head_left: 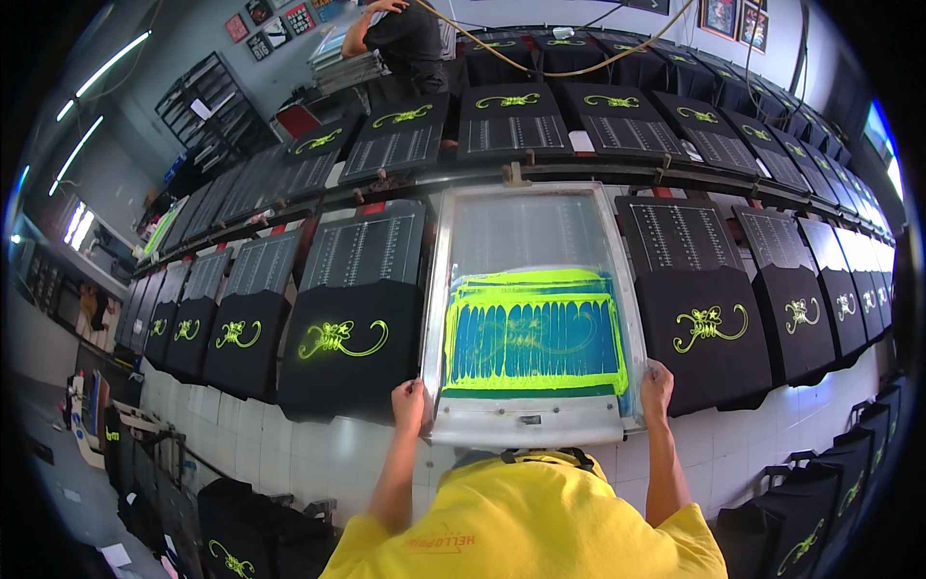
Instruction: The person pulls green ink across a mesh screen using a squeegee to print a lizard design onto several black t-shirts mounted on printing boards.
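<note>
Left hand (409,403) and right hand (657,383) each have fingers closed on a near corner of the print frame (529,421), which lies flat at the surface's near edge. Keep it level and square. Yellow ink (533,333) covers the mesh; printed black shirts (340,338) flank it, more rows beyond.

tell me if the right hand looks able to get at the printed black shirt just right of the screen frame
Probably yes. The right hand grips the screen frame at its near right corner, and the black shirt lies right beside it with nothing between them.
</note>
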Demonstrator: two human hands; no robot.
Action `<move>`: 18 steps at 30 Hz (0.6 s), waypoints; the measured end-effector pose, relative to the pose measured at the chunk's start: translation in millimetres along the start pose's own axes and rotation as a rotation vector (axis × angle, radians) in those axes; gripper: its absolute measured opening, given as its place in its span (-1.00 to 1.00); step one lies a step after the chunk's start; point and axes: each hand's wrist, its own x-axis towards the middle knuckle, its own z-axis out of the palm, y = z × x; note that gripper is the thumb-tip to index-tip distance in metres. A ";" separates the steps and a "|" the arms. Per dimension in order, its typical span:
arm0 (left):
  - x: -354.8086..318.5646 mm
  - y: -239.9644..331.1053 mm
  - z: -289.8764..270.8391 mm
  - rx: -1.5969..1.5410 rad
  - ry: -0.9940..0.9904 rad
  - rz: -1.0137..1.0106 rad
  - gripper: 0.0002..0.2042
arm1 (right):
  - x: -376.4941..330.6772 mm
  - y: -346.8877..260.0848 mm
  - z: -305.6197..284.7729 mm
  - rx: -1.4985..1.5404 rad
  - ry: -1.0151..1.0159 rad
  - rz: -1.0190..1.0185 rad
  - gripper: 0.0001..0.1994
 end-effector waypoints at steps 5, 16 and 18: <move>0.1 -2.8 -1.5 -0.006 -0.026 0.015 -0.69 | -0.1 1.6 2.6 0.021 0.002 0.058 -0.71; 11.2 -8.9 -5.9 0.301 -0.082 0.053 -0.72 | -1.9 12.1 11.7 0.036 0.038 0.021 -0.69; 11.7 -12.2 -4.4 0.351 -0.065 0.091 -0.73 | -4.2 13.2 15.8 0.025 0.036 0.035 -0.69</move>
